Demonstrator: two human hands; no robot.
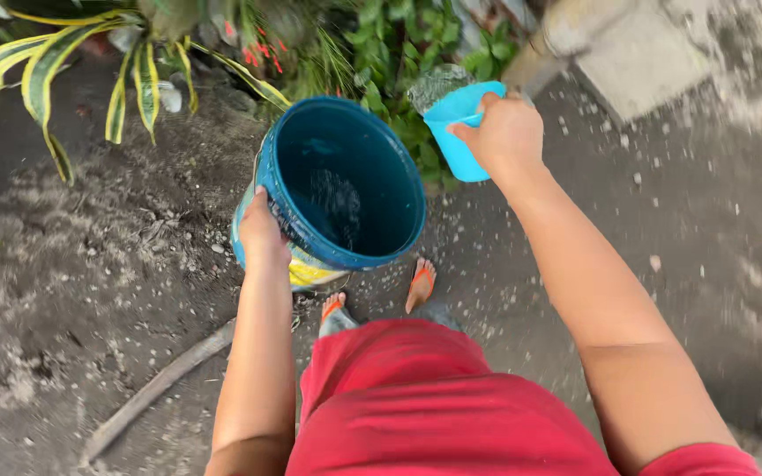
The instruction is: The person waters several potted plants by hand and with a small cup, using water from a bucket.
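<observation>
hands (262, 231) gripping blue bucket (350, 181), light-blue cup (459, 128)

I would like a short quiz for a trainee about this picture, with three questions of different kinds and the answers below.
1. True or false: the left hand grips the rim of the large dark blue plastic bucket.
2. Which hand holds the small light blue plastic cup? A) left B) right C) neither
3. Fill in: beyond the bucket, at the top left, a plant with long ____-and-green striped leaves grows from the dark sandy ground.

Key:
1. True.
2. B, the right hand, with water showing at the cup's mouth.
3. yellow
</observation>
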